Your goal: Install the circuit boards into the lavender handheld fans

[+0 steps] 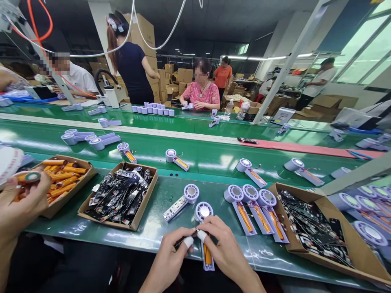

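My left hand (173, 254) and my right hand (224, 246) meet at the table's front edge, fingers pinched together on a small dark part that is mostly hidden. White covers wrap a fingertip on each hand. Beneath my right hand lies a lilac fan unit (203, 211) with an orange battery (207, 255) in its open handle. Just behind, another fan unit (191, 193) has a pale board along its handle. Three fan units (250, 193) with orange batteries and loose wires lie side by side to the right.
Cardboard trays of circuit boards (122, 195) (317, 232) flank the work spot. A co-worker's hand (27, 195) holds an orange cell by a battery tray (88, 175) at left. Beyond, a green conveyor (210, 156) carries more fans. Several people work behind it.
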Tool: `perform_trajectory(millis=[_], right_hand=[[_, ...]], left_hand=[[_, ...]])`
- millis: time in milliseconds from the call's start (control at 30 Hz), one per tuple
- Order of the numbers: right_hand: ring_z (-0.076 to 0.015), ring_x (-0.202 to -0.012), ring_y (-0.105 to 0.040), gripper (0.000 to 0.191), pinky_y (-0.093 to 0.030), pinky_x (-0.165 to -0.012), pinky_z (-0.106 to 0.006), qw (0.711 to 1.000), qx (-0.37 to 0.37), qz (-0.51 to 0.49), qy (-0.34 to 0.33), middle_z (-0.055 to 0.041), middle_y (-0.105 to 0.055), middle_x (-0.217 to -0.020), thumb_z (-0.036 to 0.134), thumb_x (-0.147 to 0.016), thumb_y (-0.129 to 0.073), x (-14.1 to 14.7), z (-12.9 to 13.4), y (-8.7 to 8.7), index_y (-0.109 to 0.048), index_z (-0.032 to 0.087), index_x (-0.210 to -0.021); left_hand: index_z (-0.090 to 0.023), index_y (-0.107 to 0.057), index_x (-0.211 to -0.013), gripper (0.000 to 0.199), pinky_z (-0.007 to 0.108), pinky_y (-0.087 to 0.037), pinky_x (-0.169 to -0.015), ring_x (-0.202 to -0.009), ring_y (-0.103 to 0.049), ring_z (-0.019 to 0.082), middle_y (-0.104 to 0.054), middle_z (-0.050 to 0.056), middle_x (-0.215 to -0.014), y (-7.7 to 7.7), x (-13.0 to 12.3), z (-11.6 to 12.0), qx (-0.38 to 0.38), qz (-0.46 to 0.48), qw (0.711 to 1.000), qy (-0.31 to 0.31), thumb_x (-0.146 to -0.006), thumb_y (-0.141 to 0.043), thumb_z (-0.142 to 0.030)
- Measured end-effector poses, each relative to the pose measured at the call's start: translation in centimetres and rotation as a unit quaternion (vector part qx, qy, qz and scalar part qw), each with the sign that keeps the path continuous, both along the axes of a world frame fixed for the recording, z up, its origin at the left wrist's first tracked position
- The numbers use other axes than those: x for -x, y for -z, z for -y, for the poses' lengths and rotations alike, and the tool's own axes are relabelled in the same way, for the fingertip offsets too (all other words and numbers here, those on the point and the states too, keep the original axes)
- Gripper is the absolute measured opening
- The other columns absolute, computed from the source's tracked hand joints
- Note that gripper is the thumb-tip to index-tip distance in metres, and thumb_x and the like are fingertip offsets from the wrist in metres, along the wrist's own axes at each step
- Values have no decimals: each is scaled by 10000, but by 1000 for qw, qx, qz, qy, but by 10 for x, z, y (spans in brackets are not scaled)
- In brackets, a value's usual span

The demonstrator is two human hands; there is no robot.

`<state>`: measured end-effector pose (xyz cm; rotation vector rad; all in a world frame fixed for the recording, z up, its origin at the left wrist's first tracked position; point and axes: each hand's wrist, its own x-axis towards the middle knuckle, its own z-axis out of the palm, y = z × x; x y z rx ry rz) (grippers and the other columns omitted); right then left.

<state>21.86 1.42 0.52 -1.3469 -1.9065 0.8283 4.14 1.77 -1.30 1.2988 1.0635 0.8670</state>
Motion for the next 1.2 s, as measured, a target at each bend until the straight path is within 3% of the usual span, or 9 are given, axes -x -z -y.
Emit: perform_trajectory(millis=[133,267,500,633,733,800,867,1000,1200], right_hand=[[-215,-934,-569,247,-475,-822,-348,999,2,-29,24,-42,-626,-993,160,-930,-481,-2,0,7,-666,268,-1053],[-215,-1010,-580,282,-482,-890,-347,991,31,-115,54,-72,-602,-1148,215,-937,-477,-26,3,12,-622,250,-1177],[-171,-804,-596,218,-507,-757,-289,988,87,-124,35,-41,-627,-960,189,-881,-542,-35,9,4,-693,241,-1029],[-197,-874,-626,171,-513,-797,-302,981,80,-174,43,-52,-642,-940,321,-897,-586,-23,6,8,-732,235,-920],[-228,-882,-648,232,-539,-764,-323,957,98,-258,88,-77,-684,-951,425,-837,-659,-18,0,14,-747,216,-884],[-230,-784,-659,317,-555,-678,-329,938,133,-295,123,-80,-708,-865,490,-783,-697,-14,-4,17,-754,197,-890],[-215,-692,-650,382,-554,-624,-326,927,160,-307,146,-70,-709,-779,522,-732,-732,-10,-6,17,-754,181,-904],[-204,-711,-649,376,-548,-677,-318,922,167,-314,152,-59,-701,-759,490,-718,-757,-1,-7,13,-749,163,-904],[-211,-862,-650,233,-527,-786,-306,931,157,-316,94,-63,-691,-926,382,-805,-704,5,-3,8,-749,191,-930]], left_hand=[[-201,-675,-1035,206,260,-491,-700,-718,-628,159,-691,25,-864,0,3,-1,8,-5,1000,10,-901,-556,-302],[-226,-575,-1192,293,284,-496,-740,-733,-656,170,-707,14,-806,2,5,1,21,-40,999,26,-911,-494,-225],[-248,-525,-1269,404,262,-519,-636,-656,-671,151,-657,28,-916,9,5,4,33,-67,997,32,-891,-409,-163],[-272,-494,-1316,440,270,-528,-570,-535,-607,134,-643,18,-874,13,4,6,38,-117,992,27,-895,-392,-193],[-272,-558,-1279,427,356,-527,-849,-834,-672,206,-674,67,-1063,9,3,6,-33,-152,988,10,-883,-424,-181],[-282,-604,-1243,436,373,-461,-970,-1075,-613,248,-658,74,-1163,2,2,6,-92,-191,977,16,-876,-415,-142],[-312,-616,-1238,496,355,-493,-894,-1029,-628,252,-656,74,-1109,-7,0,6,-126,-256,957,50,-865,-375,-92],[-361,-616,-1239,590,305,-512,-691,-775,-668,224,-619,67,-972,-15,-2,8,-153,-349,919,101,-838,-330,-35],[-288,-539,-1316,504,335,-480,-928,-1065,-632,235,-656,82,-1156,-6,-1,10,-140,-227,963,33,-886,-362,-94]])
